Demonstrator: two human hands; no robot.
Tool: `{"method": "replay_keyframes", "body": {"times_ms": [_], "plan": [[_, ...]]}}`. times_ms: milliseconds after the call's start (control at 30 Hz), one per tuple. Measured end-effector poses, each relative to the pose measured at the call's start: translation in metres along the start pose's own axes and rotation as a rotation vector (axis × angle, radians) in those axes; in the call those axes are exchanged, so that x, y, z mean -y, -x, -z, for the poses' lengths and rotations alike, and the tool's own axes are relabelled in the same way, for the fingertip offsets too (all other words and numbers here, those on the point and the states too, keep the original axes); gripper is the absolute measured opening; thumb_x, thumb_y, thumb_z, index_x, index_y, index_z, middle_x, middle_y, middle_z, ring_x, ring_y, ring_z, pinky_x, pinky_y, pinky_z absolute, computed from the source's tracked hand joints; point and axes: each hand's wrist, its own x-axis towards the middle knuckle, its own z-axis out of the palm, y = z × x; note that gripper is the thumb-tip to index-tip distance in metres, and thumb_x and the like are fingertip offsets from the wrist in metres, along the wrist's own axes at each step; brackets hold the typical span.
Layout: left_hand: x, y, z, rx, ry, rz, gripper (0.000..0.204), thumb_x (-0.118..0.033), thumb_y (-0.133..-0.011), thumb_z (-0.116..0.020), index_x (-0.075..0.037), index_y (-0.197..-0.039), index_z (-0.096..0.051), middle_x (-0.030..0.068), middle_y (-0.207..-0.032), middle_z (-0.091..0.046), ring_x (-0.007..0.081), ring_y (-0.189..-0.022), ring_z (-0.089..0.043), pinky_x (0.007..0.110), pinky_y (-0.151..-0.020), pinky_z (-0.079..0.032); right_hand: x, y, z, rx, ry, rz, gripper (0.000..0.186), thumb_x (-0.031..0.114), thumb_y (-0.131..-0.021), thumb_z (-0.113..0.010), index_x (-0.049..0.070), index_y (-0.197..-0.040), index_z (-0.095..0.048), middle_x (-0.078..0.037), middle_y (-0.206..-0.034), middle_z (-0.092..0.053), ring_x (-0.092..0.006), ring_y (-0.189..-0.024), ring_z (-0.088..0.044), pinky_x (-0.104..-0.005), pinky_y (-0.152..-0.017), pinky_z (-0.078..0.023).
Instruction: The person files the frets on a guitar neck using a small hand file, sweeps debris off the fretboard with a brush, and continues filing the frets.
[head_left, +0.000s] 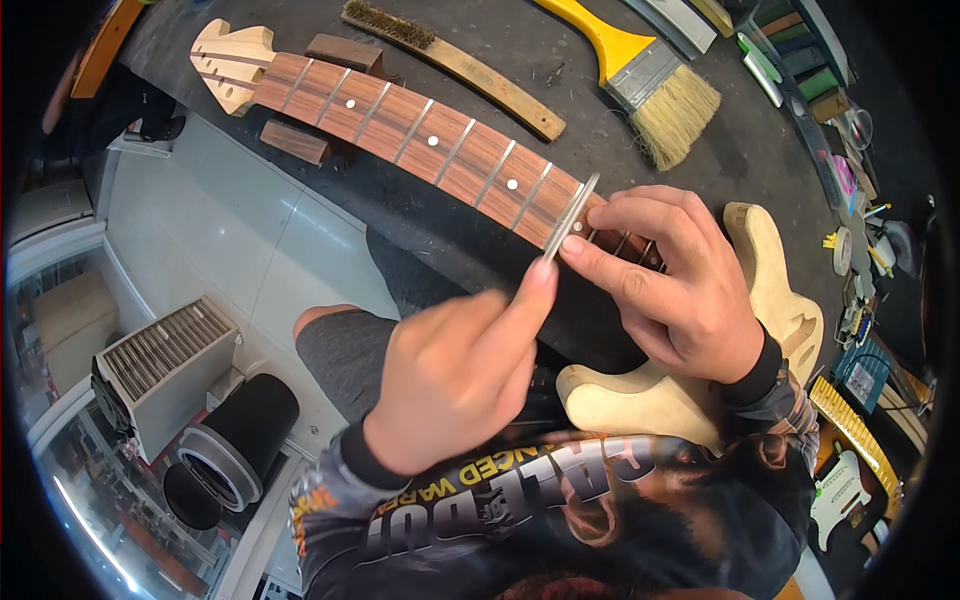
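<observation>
An electric guitar lies across the bench, its brown wooden fretboard (pixel 435 140) facing up, with pale dot inlays and metal frets. Its unfinished headstock (pixel 232 65) points to the far left, and the pale body (pixel 640 400) is on the right, partly under my right forearm. My left hand (pixel 450 370), slightly blurred, is closed on the near end of a slim metal file (pixel 575 215), which lies along a fret. The thumb and index fingertips of my right hand (pixel 685 280) press against the file's side over the upper frets. Its other fingers are bent beneath the palm.
Wooden blocks (pixel 295 142) flank the neck near the headstock. Beyond it lie a wood-handled bristle brush (pixel 490 85) and a yellow-handled paintbrush (pixel 665 110). Small tools line the bench's right edge. A black bin (pixel 240 430) stands on the floor at left.
</observation>
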Motion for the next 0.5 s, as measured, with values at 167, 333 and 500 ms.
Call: {"method": "replay_keyframes", "body": {"times_ms": [167, 333, 500], "plan": [[-0.010, 0.008, 0.009, 0.015, 0.045, 0.048, 0.057, 0.017, -0.086, -0.073, 0.006, -0.142, -0.075, 0.0095, -0.072, -0.057, 0.0275, -0.057, -0.059, 0.042, -0.055, -0.047, -0.003, 0.005, -0.001, -0.031, 0.002, -0.013, 0.067, 0.000, -0.075, -0.082, 0.011, -0.141, -0.078, -0.012, -0.133, -0.070, -0.0366, -0.116, -0.070, -0.0451, -0.092, -0.060], [-0.006, -0.004, 0.003, -0.020, 0.035, 0.041, 0.055, 0.018, -0.085, -0.072, 0.007, -0.139, -0.076, 0.0095, -0.071, -0.057, 0.0270, -0.057, -0.059, 0.042, -0.055, -0.048, -0.001, 0.000, -0.001, -0.018, -0.007, 0.012, 0.068, -0.001, -0.075, -0.081, 0.011, -0.142, -0.077, -0.012, -0.132, -0.071, -0.0364, -0.114, -0.070, -0.0446, -0.090, -0.060], [-0.008, 0.001, 0.003, -0.017, 0.072, 0.040, 0.055, 0.017, -0.082, -0.073, 0.007, -0.137, -0.077, 0.0089, -0.070, -0.055, 0.0265, -0.055, -0.058, 0.041, -0.054, -0.047, -0.001, 0.002, 0.002, -0.009, -0.001, -0.017, 0.069, -0.002, -0.074, -0.081, 0.010, -0.142, -0.077, -0.012, -0.131, -0.071, -0.0363, -0.113, -0.070, -0.0444, -0.089, -0.060]]}}
